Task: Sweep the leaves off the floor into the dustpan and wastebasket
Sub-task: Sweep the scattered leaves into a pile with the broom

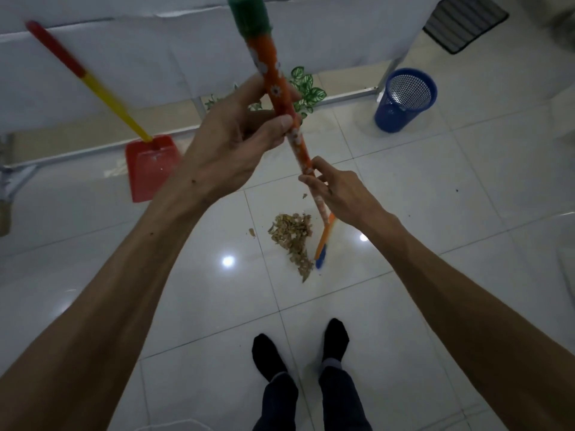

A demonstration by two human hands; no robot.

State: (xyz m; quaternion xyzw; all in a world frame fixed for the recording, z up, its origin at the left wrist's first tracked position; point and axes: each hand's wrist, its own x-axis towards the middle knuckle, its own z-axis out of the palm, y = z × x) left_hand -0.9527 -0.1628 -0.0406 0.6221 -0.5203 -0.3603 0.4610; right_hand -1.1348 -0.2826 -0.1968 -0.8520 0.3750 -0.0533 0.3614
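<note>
Gripping one broom (pixel 280 98) — two hands: left hand (pixel 236 135), right hand (pixel 339 191).

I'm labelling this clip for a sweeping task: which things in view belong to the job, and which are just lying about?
Belongs to the job:
broom, held by left hand and right hand
leaf pile
red dustpan
blue wastebasket

Just lying about:
green plant
striped mat
white-covered table

Dim, bluish light; glare spots on floor tiles (pixel 404 188); wide-angle edge distortion.
</note>
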